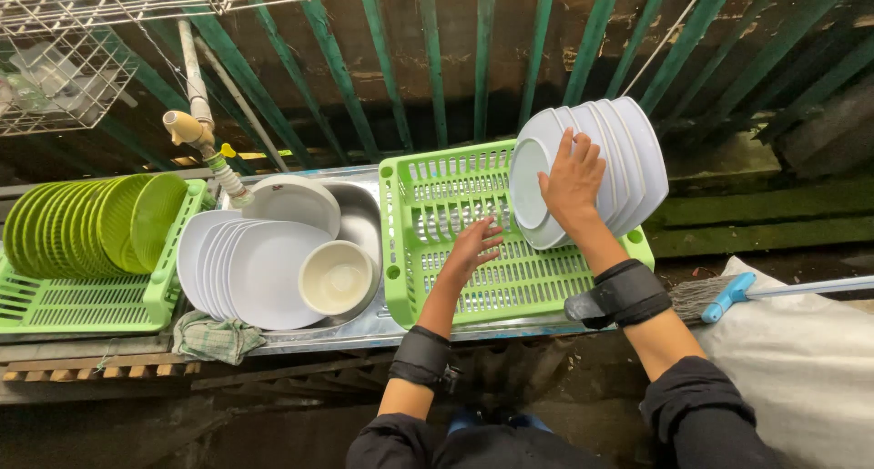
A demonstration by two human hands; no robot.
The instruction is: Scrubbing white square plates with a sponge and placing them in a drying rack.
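White plates [628, 159] stand on edge, stacked at the right end of the green slotted plastic basket [437, 173]. Right hand [572, 179] rests flat on the front plate, fingers spread, gripping nothing. Left hand [472, 249] hovers open, empty, over the basket floor.

Steel sink basin [362, 216] mostly buried under white plates; blue-headed broom [728, 296] handle cut off at right edge.

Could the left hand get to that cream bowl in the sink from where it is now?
Probably yes. The left hand hovers open over the green basket, and the cream bowl sits just beyond the basket's left wall, uncovered on top. Only that low wall lies between them.
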